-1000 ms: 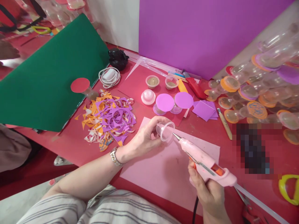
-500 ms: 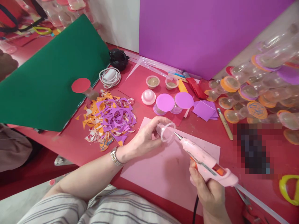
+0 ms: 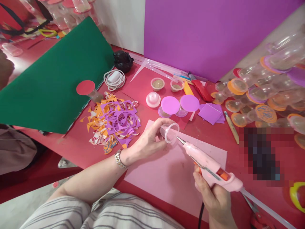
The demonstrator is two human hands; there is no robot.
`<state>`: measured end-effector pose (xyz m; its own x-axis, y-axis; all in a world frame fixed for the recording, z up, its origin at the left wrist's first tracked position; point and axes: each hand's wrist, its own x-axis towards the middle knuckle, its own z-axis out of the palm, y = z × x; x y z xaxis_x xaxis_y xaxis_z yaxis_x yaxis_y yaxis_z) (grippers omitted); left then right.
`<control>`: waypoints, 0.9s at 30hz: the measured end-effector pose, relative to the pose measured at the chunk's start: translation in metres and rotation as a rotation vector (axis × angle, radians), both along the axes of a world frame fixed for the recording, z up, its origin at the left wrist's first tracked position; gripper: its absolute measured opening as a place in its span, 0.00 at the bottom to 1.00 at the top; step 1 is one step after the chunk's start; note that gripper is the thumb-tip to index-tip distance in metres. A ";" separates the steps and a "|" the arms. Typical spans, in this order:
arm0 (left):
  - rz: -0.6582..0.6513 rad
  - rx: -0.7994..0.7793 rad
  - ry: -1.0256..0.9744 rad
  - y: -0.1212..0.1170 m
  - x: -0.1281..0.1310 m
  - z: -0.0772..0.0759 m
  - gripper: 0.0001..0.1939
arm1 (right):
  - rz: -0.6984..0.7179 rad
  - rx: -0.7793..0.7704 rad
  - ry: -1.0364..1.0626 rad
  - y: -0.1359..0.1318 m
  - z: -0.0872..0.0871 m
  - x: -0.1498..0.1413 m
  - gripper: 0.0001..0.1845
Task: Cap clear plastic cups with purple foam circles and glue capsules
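Note:
Between the fingers of my left hand (image 3: 149, 140) is a small clear plastic cup (image 3: 171, 133), tilted with its open rim toward the right. My right hand (image 3: 213, 194) grips a pink hot glue gun (image 3: 207, 163) by its handle, a clear glue stick (image 3: 264, 208) sticking out of the back. The metal nozzle (image 3: 181, 140) is right at the cup's rim; I cannot tell whether it touches. Below both hands lies a pink sheet (image 3: 147, 178). Beyond them are two purple paper discs (image 3: 170, 105) on clear cups, and an upturned cup (image 3: 153, 100).
Purple and orange paper scraps (image 3: 119, 119) are heaped left, near a green board (image 3: 54, 79). Two cups of brownish grains (image 3: 157, 84) stand at the back. At right are purple squares (image 3: 211, 113), a wooden-handled cutter (image 3: 231, 127), scissors (image 3: 258, 219) and stacked cup pieces (image 3: 259, 95).
The view has shifted slightly, so the table things appear a little farther right. Both hands keep their holds, with the nozzle still by the cup's rim.

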<state>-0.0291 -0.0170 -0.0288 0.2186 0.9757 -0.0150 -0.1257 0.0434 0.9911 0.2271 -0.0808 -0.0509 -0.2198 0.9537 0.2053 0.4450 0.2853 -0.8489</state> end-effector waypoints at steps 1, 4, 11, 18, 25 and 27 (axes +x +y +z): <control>-0.002 0.001 -0.003 0.000 0.000 0.000 0.20 | 0.002 -0.001 -0.002 0.000 0.000 0.000 0.06; -0.018 -0.004 -0.013 0.000 0.000 0.001 0.20 | 0.007 0.020 -0.009 0.000 0.001 0.000 0.06; -0.041 -0.018 0.016 0.000 -0.001 0.003 0.21 | -0.033 0.040 -0.066 0.000 0.001 -0.001 0.07; -0.054 -0.005 0.098 0.003 -0.002 0.008 0.22 | -0.045 0.032 -0.036 0.001 0.000 -0.004 0.06; -0.014 -0.049 0.028 0.002 -0.001 0.003 0.21 | -0.007 0.007 -0.029 0.000 0.002 -0.006 0.05; 0.009 -0.060 0.027 0.001 -0.001 0.002 0.22 | 0.002 -0.003 -0.015 0.001 0.002 -0.006 0.04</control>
